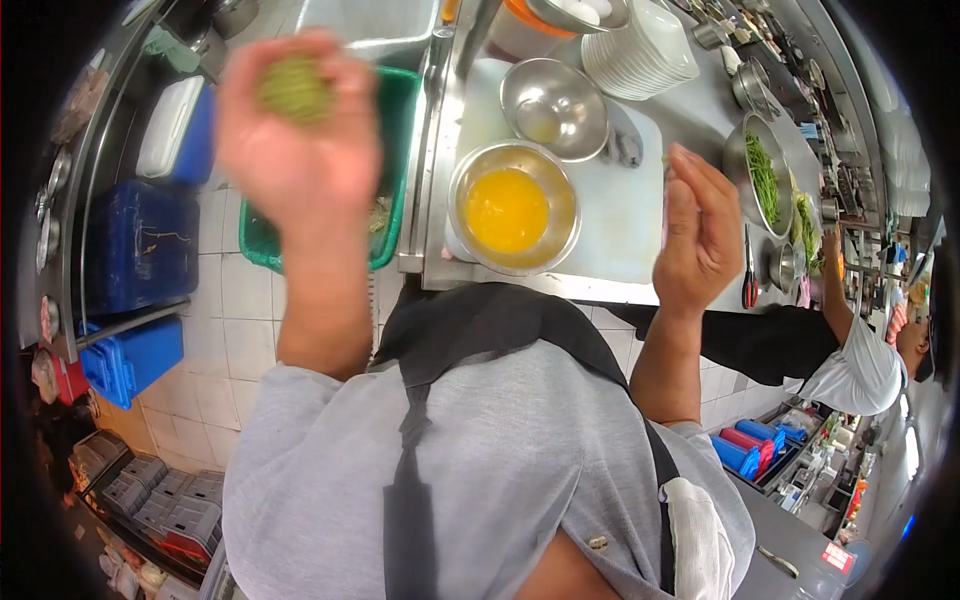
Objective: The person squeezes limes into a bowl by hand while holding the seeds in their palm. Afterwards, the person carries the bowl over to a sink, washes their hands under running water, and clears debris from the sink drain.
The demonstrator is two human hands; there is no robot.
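My left hand (315, 150), blurred by motion, is raised over the green bin at the left with its fingers curled round a rounded green clump (296, 88); the kind of green is too smeared to tell. My right hand (694, 235) is held up by the right edge of the white cutting board (625, 225), thumb and fingers pressed together; what is between them, if anything, I cannot make out. Between the hands, a steel bowl of beaten egg (507, 210) stands on the board's near left. Just behind it sits a steel bowl (556, 100) with a little liquid.
The green bin (405, 170) stands left of the counter. Stacked white plates (640, 55) and a bowl of eggs (583, 12) are at the back. Rightward are a bowl of green stalks (763, 180) and red-handled scissors (749, 285). Another person (850, 360) works far right.
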